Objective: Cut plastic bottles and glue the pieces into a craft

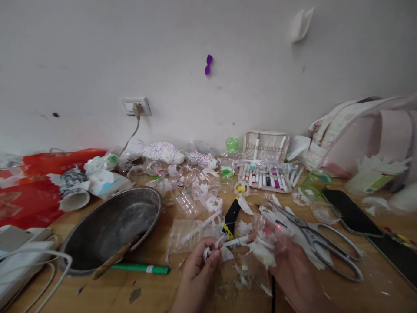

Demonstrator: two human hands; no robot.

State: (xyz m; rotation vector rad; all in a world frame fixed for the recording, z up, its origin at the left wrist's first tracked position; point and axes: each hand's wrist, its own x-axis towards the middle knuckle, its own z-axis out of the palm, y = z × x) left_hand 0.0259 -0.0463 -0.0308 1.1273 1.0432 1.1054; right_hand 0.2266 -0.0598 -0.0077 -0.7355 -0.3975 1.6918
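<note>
My left hand (202, 265) is closed, thumb against fingers, on a scrap of white tissue paper (224, 254). To its right, my right hand (293, 269) grips a see-through plastic piece (263, 232) with torn white tissue paper (265, 254) clinging to it. A small red light spot shows on that plastic. Between the hands, a white marker (239, 241) lies on the table among paper shreds. Just beyond is a yellow and black utility knife (231, 217). Large grey-handled scissors (317, 239) rest to the right of my right hand.
A metal basin (110, 230) with a wooden stick (114, 261) stands left, a green tube (146, 268) beside it. Behind are plastic scraps (189, 202), patterned fish shapes (163, 152) and a marker case (265, 145). A phone (352, 212) and backpack (358, 134) are right.
</note>
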